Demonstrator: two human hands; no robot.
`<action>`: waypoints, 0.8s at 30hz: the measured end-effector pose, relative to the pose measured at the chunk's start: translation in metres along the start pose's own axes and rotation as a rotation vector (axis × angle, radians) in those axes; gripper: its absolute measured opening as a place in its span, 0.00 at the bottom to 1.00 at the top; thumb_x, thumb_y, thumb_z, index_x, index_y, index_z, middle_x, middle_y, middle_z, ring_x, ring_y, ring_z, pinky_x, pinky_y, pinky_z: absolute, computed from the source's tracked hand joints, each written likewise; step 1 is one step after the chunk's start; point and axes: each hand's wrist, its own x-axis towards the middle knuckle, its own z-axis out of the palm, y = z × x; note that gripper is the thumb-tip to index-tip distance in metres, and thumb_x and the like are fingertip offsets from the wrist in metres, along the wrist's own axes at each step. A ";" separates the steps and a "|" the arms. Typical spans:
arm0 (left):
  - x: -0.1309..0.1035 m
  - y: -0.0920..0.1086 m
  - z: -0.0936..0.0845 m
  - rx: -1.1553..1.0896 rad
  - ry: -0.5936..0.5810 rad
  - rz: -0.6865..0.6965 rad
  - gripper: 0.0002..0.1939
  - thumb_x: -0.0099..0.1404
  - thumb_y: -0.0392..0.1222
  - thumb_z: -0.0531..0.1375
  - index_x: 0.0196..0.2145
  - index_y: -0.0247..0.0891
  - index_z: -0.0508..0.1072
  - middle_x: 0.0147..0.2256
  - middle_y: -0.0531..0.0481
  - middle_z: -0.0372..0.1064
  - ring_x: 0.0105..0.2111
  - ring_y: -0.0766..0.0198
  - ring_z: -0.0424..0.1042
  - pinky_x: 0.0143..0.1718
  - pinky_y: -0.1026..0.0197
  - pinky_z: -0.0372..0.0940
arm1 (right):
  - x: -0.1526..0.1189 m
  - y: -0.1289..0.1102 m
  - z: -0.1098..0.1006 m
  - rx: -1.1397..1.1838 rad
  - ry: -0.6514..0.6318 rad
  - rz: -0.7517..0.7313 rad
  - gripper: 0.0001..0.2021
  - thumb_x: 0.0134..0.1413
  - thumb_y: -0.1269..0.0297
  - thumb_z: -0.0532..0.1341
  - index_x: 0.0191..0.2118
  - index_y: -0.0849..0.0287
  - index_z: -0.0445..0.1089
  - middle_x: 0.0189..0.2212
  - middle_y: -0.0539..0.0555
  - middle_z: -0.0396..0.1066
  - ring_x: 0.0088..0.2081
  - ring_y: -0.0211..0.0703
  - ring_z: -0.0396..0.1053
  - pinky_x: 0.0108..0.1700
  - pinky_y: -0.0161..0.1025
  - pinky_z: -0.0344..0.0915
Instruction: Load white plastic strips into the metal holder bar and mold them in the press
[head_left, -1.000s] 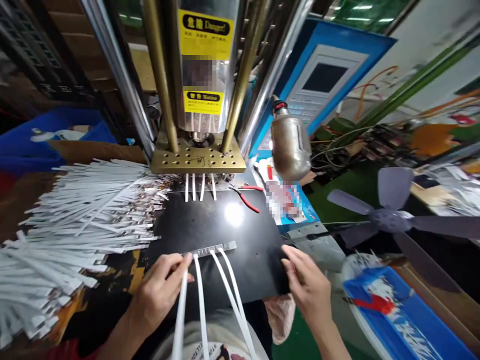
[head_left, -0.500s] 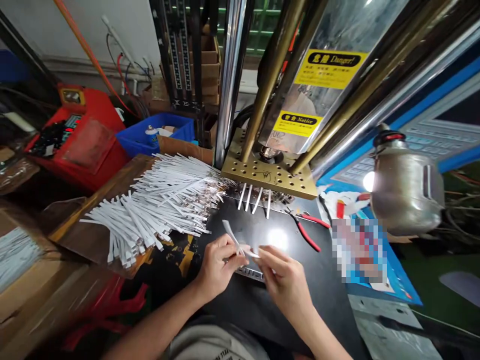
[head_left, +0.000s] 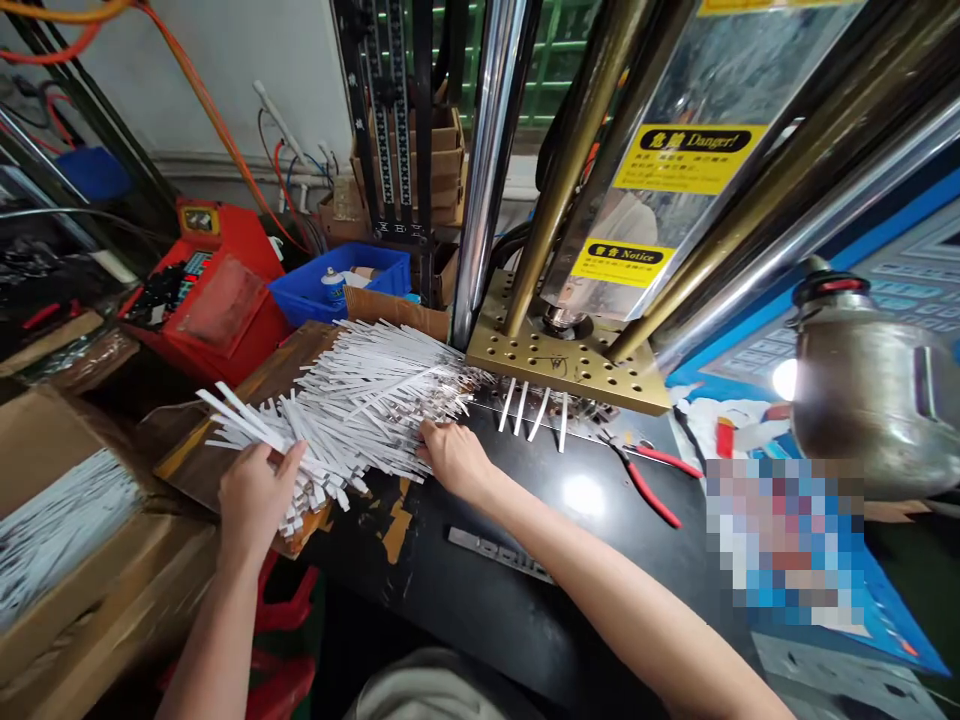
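A large pile of white flat strips [head_left: 375, 375] lies on a brown board left of the press. At the pile's near left end, my left hand [head_left: 259, 490] is closed on a few white strips. My right hand [head_left: 454, 455] touches the pile's right edge with bent fingers; what they hold, if anything, is hidden. Several white strips [head_left: 536, 412] stick out from under the brass press plate [head_left: 570, 365]. On the black table [head_left: 600, 620] lies a grey slotted metal bar [head_left: 495, 552], partly covered by my right forearm.
Red-handled pliers [head_left: 649, 485] lie right of the strips, near a metal lamp [head_left: 874, 390]. Behind the pile are a blue bin [head_left: 300, 300] and a red machine [head_left: 225, 310]. A cardboard box of strips [head_left: 45, 430] stands far left.
Both hands have moved left from the table's middle, where they held white strips, to the pile. The slotted bar shows more fully. The camera view has shifted left.
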 end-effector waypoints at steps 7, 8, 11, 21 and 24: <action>0.005 0.049 0.020 0.040 -0.022 0.830 0.15 0.71 0.39 0.52 0.52 0.35 0.70 0.44 0.39 0.68 0.45 0.50 0.67 0.46 0.52 0.63 | -0.055 0.034 -0.008 -0.129 -0.081 0.081 0.09 0.58 0.79 0.54 0.36 0.63 0.70 0.35 0.59 0.73 0.38 0.48 0.73 0.35 0.36 0.59; 0.008 0.059 0.024 0.037 -0.132 0.998 0.14 0.71 0.34 0.51 0.51 0.39 0.71 0.44 0.42 0.68 0.45 0.52 0.67 0.46 0.54 0.62 | -0.066 0.042 -0.008 -0.153 -0.095 0.126 0.10 0.58 0.79 0.53 0.36 0.62 0.70 0.35 0.58 0.73 0.37 0.47 0.73 0.34 0.36 0.58; 0.023 0.082 0.036 0.081 -0.297 1.233 0.17 0.68 0.28 0.50 0.47 0.40 0.73 0.43 0.44 0.70 0.46 0.54 0.67 0.42 0.56 0.59 | -0.099 0.065 -0.001 -0.199 -0.087 0.240 0.12 0.60 0.78 0.52 0.37 0.61 0.71 0.33 0.55 0.72 0.34 0.44 0.71 0.32 0.36 0.57; 0.030 0.129 0.018 -0.593 -0.296 1.231 0.05 0.71 0.36 0.55 0.38 0.39 0.71 0.33 0.51 0.73 0.35 0.62 0.72 0.40 0.55 0.65 | -0.198 0.085 0.030 0.228 0.797 0.317 0.08 0.64 0.71 0.58 0.40 0.55 0.74 0.32 0.51 0.74 0.30 0.38 0.72 0.32 0.33 0.66; 0.009 0.160 -0.012 -1.015 -0.233 0.983 0.01 0.68 0.38 0.61 0.36 0.42 0.72 0.34 0.55 0.71 0.34 0.66 0.72 0.35 0.56 0.66 | -0.204 0.059 0.036 0.485 0.744 0.212 0.07 0.63 0.72 0.59 0.40 0.55 0.72 0.34 0.51 0.76 0.35 0.38 0.75 0.38 0.34 0.70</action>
